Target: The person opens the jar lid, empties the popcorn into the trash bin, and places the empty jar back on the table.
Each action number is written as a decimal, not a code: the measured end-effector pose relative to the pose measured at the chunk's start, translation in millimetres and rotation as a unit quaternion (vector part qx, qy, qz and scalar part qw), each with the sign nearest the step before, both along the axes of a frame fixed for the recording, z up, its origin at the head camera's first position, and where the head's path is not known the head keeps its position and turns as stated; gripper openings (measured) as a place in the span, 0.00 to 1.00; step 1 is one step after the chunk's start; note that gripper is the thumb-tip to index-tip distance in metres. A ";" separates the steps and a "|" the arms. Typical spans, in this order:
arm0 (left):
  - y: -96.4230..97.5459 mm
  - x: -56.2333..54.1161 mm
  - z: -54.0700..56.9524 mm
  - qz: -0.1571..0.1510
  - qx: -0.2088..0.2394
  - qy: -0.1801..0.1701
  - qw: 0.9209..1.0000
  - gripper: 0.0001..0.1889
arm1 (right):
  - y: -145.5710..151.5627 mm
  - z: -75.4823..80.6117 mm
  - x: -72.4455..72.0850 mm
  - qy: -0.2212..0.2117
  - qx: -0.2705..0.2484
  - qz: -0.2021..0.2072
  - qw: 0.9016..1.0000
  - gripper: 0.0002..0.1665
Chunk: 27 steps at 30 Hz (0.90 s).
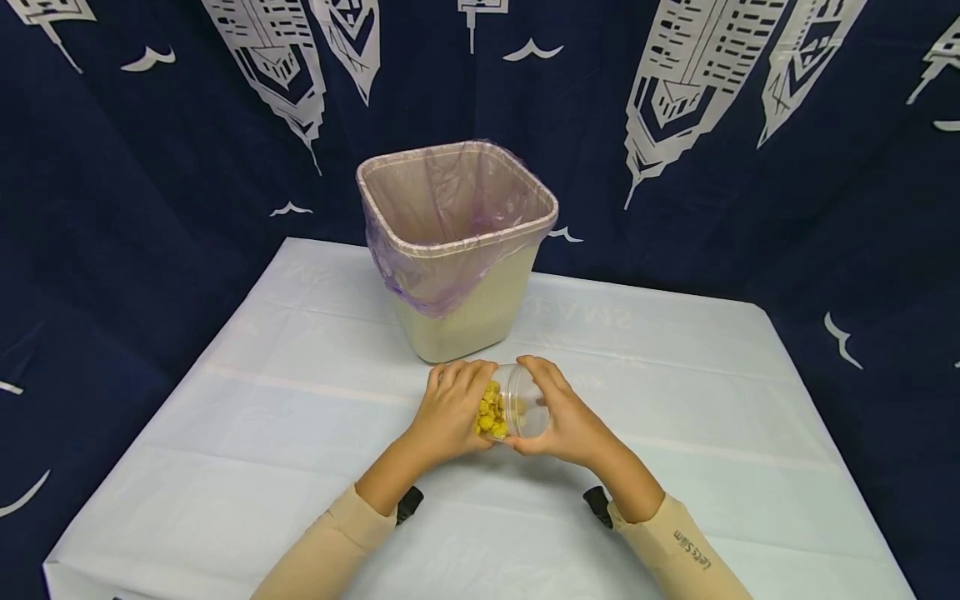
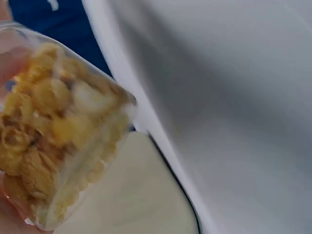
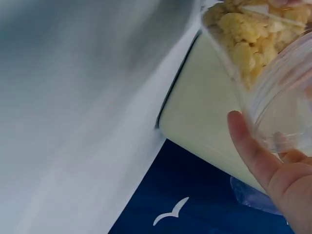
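A clear plastic jar (image 1: 514,400) of yellow popcorn (image 1: 491,410) is held on its side between both hands, in front of the bin. My left hand (image 1: 450,414) grips the popcorn-filled end, its fingers over the far side. Around the clear ringed end curls my right hand (image 1: 576,427), with the thumb on the near side. In the left wrist view, lumpy popcorn (image 2: 53,122) shows through the wall of the jar. Ridged rings and a clear round end of the jar (image 3: 280,112) appear in the right wrist view; whether this end is a lid I cannot tell.
Beyond the hands stands a cream bin (image 1: 465,312) with a thin purple liner (image 1: 442,279) folded over its rim. A white cloth covers the table (image 1: 262,375). Behind it hangs a dark blue curtain (image 1: 187,167) with white building and bird prints.
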<state>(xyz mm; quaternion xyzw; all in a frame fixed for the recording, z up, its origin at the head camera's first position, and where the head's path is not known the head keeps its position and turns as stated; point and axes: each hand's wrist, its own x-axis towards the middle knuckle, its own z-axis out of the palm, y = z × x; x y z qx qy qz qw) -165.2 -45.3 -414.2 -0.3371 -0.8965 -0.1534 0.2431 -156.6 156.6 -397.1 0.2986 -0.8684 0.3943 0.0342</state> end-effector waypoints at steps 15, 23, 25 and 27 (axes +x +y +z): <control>-2.7 0.5 5.6 0.000 -0.027 -0.045 0.999 0.51 | 5.3 9.1 1.3 0.013 0.069 0.032 0.997 0.67; 1.9 0.7 8.3 0.002 -0.019 -0.030 0.999 0.50 | -3.6 19.5 9.3 -0.128 0.054 -0.109 0.984 0.54; 2.2 0.6 7.9 0.004 -0.022 -0.024 0.999 0.51 | -5.7 21.2 9.5 -0.150 0.053 -0.125 0.979 0.53; 2.1 0.6 7.7 0.004 -0.021 -0.019 1.000 0.51 | -6.9 22.5 9.3 -0.161 0.046 -0.130 0.977 0.52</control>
